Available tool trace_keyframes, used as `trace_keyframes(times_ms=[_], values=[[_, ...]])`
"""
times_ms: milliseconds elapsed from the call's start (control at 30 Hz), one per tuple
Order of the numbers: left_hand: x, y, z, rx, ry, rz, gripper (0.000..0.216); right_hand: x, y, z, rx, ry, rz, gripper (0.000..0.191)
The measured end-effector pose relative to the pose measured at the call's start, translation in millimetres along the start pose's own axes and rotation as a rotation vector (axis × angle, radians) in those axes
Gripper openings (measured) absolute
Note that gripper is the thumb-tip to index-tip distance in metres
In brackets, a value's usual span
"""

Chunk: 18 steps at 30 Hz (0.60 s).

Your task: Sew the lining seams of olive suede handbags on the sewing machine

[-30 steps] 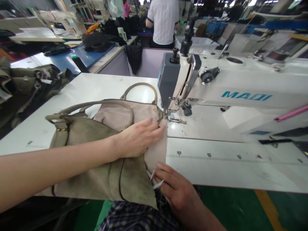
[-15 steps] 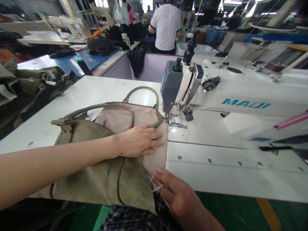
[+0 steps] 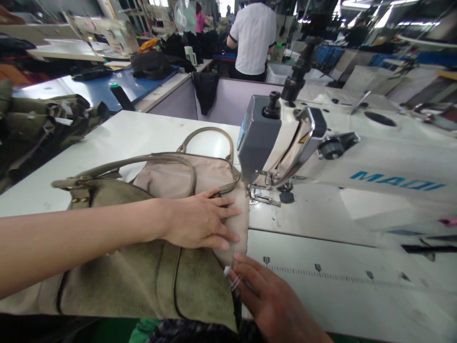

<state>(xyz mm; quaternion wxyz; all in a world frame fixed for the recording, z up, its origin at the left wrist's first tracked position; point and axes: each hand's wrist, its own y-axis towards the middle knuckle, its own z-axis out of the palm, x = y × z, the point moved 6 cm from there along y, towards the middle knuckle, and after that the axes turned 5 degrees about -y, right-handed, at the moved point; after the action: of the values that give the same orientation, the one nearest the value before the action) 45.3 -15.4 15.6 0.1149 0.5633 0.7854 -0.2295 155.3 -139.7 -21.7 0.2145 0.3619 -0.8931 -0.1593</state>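
Observation:
An olive-green handbag (image 3: pixel 124 281) lies on the sewing table, its pinkish-beige lining (image 3: pixel 237 216) pulled out on the right. My left hand (image 3: pixel 203 221) rests flat on the lining with fingers spread. At the lining's lower corner my right hand (image 3: pixel 262 288) is closed, thumb and fingers pinching the fabric edge. A small pale, thin item (image 3: pixel 232 276) shows between those fingers; its kind is unclear. The lining's far edge reaches the presser foot (image 3: pixel 262 196) of the sewing machine (image 3: pixel 357 143). Two handles (image 3: pixel 210 129) loop up from the bag.
A ruler scale (image 3: pixel 317 269) is printed along the table's front right. Dark green bag pieces (image 3: pixel 43 124) are piled at the left. Behind stand a thread cone (image 3: pixel 121 96), a blue table (image 3: pixel 107 88) and a person in a white shirt (image 3: pixel 253 40).
The view has shifted closer to the machine. My left hand's fingers have spread wider on the lining. My right hand stays at the lining's lower corner, and the pale item there has turned.

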Motion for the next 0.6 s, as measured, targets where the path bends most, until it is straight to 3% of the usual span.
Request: trace_keyframes(times_ms=[200, 367, 600], values=[[20.1, 8.0, -4.6, 0.083, 0.044, -0.054, 0.037, -18.0, 5.5, 1.5, -0.033, -0.020, 0.065, 0.035], [37.0, 17.1, -14.6, 0.030, 0.040, -0.050, 0.038, -34.3, 15.0, 2.4, -0.009, -0.071, 0.043, 0.030], [64.8, 27.3, -31.3, 0.058, 0.055, -0.044, 0.032, -56.5, 34.2, 6.6, 0.026, -0.164, -0.028, 0.033]])
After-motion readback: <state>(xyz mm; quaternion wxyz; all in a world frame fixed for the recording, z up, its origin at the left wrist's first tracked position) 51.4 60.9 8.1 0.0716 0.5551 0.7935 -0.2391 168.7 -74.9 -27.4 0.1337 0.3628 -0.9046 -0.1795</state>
